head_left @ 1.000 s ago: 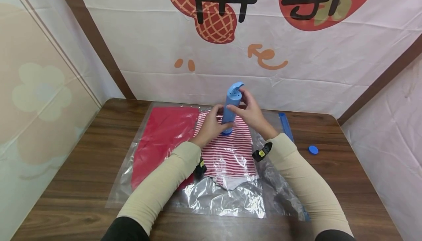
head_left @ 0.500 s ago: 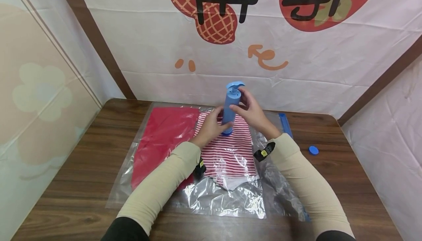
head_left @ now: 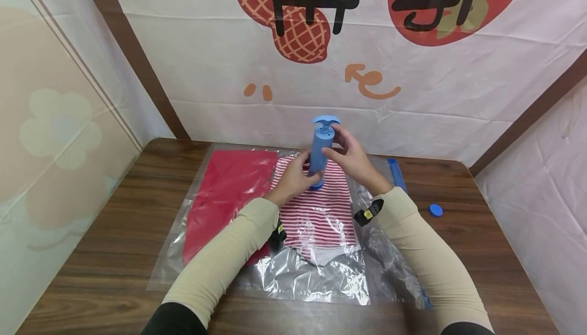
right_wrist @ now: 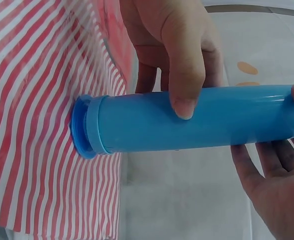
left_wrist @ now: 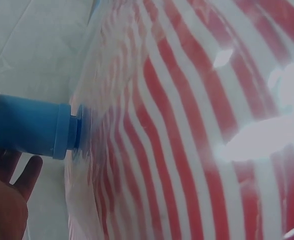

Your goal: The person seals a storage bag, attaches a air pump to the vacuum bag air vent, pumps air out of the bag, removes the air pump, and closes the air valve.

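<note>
A blue hand pump stands nearly upright on the round blue valve of a clear plastic storage bag. My left hand grips the pump's lower barrel, its thumb lying across the front in the right wrist view. Higher up, my right hand holds the barrel just under the T-shaped handle, which sits slightly raised on its rod. Under the film lies a red-and-white striped garment, bulging close to the valve in the left wrist view. Beside it is a red cloth.
A small round blue cap lies on the wooden table at the right. The bag's blue edge strip runs past my right forearm. A printed white curtain hangs behind the table.
The pump's handle has turned from pointing toward me to lying crosswise. Both hands keep their grip on the barrel, with hardly any shift.
</note>
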Demonstrator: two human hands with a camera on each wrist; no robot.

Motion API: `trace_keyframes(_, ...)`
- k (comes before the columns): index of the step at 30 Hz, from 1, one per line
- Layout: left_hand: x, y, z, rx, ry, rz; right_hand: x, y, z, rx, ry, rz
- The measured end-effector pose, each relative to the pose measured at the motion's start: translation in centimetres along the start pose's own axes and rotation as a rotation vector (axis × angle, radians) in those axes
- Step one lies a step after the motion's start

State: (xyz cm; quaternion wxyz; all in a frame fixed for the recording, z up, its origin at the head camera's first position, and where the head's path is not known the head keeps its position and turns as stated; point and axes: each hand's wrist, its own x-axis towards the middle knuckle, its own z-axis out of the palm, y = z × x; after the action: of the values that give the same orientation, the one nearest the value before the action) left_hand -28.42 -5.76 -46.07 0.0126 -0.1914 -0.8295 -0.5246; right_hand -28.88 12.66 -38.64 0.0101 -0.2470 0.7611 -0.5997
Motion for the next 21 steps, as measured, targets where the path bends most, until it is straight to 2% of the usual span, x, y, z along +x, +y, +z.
trace_keyframes(7, -0.19, -0.37, -0.14, 0.001, 0.016, -0.019, 0.27, 0.23, 0.38, -0.015, 0.032, -0.012)
trace_keyframes(13, -0.19, -0.32, -0.04, -0.017, 0.057, -0.006, 0.30, 0.36, 0.42, -0.047, 0.058, 0.024)
trace_keyframes(21, -0.10, -0.29, 0.01, 0.002, 0.065, 0.012, 0.39, 0.30, 0.48, -0.053, 0.043, 0.043)
